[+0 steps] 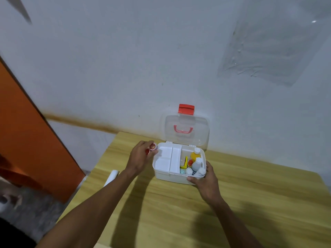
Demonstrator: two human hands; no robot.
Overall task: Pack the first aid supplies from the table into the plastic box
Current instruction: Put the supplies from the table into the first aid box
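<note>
The left hand is pinching small red-lidded jars just beside the left rim of the plastic box; the right hand is gripping its near right corner, steadying it; the jars are probably best going gently into the white tray.

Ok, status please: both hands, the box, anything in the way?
Right hand grips plastic box at front corner, lid up. Left hand holds small red jars at its left rim. White roll at table edge, clear of path.
</note>
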